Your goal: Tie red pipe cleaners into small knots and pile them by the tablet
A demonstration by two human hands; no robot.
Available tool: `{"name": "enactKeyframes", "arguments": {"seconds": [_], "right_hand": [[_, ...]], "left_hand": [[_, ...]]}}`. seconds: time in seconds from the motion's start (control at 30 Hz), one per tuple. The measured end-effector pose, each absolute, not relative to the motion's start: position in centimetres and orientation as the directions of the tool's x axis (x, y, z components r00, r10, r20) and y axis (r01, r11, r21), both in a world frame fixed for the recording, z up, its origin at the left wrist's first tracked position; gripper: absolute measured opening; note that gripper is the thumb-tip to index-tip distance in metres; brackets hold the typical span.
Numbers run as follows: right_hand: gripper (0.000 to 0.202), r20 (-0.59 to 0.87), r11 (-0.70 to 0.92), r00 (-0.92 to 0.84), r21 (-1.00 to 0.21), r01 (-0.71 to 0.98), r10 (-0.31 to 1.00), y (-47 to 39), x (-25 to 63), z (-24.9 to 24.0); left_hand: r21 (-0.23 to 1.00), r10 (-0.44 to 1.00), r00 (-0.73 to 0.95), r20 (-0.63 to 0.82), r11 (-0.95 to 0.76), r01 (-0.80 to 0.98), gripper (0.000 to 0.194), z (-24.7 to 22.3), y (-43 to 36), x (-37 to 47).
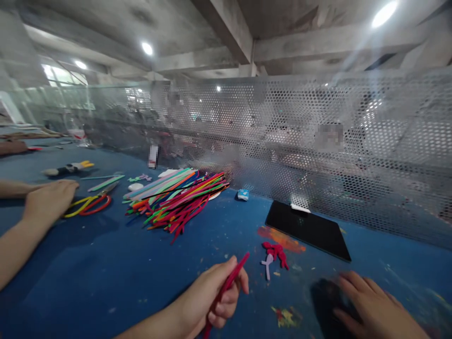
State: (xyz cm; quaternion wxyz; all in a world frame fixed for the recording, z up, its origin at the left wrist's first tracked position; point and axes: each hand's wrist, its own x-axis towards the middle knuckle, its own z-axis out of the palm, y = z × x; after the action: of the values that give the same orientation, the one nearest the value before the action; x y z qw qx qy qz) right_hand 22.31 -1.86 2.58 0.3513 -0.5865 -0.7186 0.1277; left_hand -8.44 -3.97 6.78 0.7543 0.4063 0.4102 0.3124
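Above the blue table, my left hand (pixel 222 292) is closed around a deep pink pipe cleaner (pixel 233 274), whose tip sticks up past the thumb. My right hand (pixel 374 301) hovers low over the table at the lower right, slightly blurred, thumb and fingers apart and holding nothing visible. Between the two hands lie a small twisted piece of deep pink pipe cleaner (pixel 280 253) and a pale lilac piece (pixel 269 264) touching it. Farther back is a large heap of multicoloured pipe cleaners (pixel 180 195).
A black tablet (pixel 307 230) lies by the perforated metal divider (pixel 282 141). A small blue-and-white packet (pixel 243 194) sits near it. Another person's hand (pixel 49 200) rests at left beside scissors (pixel 93 203) with yellow and red handles. Paint stains (pixel 280 238) mark the table (pixel 116 273).
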Motion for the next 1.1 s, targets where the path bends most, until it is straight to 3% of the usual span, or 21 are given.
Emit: {"name": "enactKeyframes", "arguments": {"seconds": [0.07, 0.13, 0.23, 0.37, 0.5, 0.6, 0.67, 0.77, 0.83, 0.9, 0.97, 1.03, 1.1], "right_hand": [[0.021, 0.333, 0.408, -0.255, -0.559, 0.722, 0.908, -2.0, 18.9, 5.0], [0.015, 0.291, 0.452, -0.355, -0.692, 0.564, 0.888, -2.1, 15.1, 7.2], [0.017, 0.226, 0.335, -0.347, -0.894, 0.297, 0.910, -1.8, 10.6, 8.1], [0.022, 0.158, 0.169, -0.303, -0.986, 0.011, 0.940, -1.1, 8.6, 6.2], [0.015, 0.200, 0.209, -0.307, -0.978, -0.005, 0.930, -1.0, 9.1, 5.0], [0.013, 0.249, 0.246, -0.210, -0.968, -0.043, 0.945, -1.1, 9.3, 5.4], [0.015, 0.134, 0.093, -0.184, -0.973, -0.213, 0.974, -1.2, 9.5, 5.8], [0.020, -0.059, -0.176, -0.264, -0.877, -0.446, 0.963, -1.5, 10.3, 5.5], [0.024, -0.105, -0.267, -0.346, -0.846, -0.462, 0.932, -1.9, 11.3, 4.5], [0.028, -0.153, -0.337, -0.407, -0.837, -0.430, 0.900, -2.4, 12.4, 2.8], [0.031, -0.215, -0.399, -0.419, -0.815, -0.421, 0.882, -2.8, 13.1, 1.2], [0.033, -0.241, -0.420, -0.409, -0.798, -0.433, 0.880, -3.0, 13.3, 0.3], [0.034, -0.213, -0.393, -0.403, -0.807, -0.442, 0.890, -3.1, 13.0, 0.1]], "left_hand": [[0.933, 0.871, 0.396, -0.290, 0.350, -0.085, 0.034, 7.2, -3.3, -7.7], [0.980, 0.930, 0.316, -0.190, 0.198, 0.006, 0.031, 7.4, -2.7, -6.8], [0.994, 0.968, 0.248, -0.031, 0.003, 0.110, 0.032, 7.5, -2.5, -5.7], [0.963, 0.973, 0.215, 0.084, -0.135, 0.233, 0.033, 7.3, -3.1, -5.7], [0.897, 0.967, 0.207, 0.147, -0.218, 0.383, 0.032, 6.6, -3.7, -6.0], [0.907, 0.969, 0.217, 0.116, -0.193, 0.375, 0.031, 6.4, -3.4, -6.3], [0.941, 0.978, 0.178, 0.106, -0.157, 0.298, 0.030, 6.7, -2.7, -6.9], [0.992, 0.996, 0.009, 0.084, -0.085, 0.090, 0.028, 7.2, -1.1, -8.4], [0.999, 0.998, -0.060, 0.007, -0.009, -0.042, 0.030, 7.0, 0.0, -9.3], [0.994, 0.995, -0.028, -0.092, 0.090, -0.061, 0.033, 6.1, 0.6, -9.8], [0.991, 0.993, 0.016, -0.113, 0.112, 0.073, 0.042, 5.1, 0.7, -9.6], [0.951, 0.999, 0.033, 0.027, -0.035, 0.308, 0.047, 4.5, 0.0, -8.9], [0.863, 0.976, 0.135, 0.169, -0.213, 0.458, 0.036, 4.5, -1.2, -7.9]]}}
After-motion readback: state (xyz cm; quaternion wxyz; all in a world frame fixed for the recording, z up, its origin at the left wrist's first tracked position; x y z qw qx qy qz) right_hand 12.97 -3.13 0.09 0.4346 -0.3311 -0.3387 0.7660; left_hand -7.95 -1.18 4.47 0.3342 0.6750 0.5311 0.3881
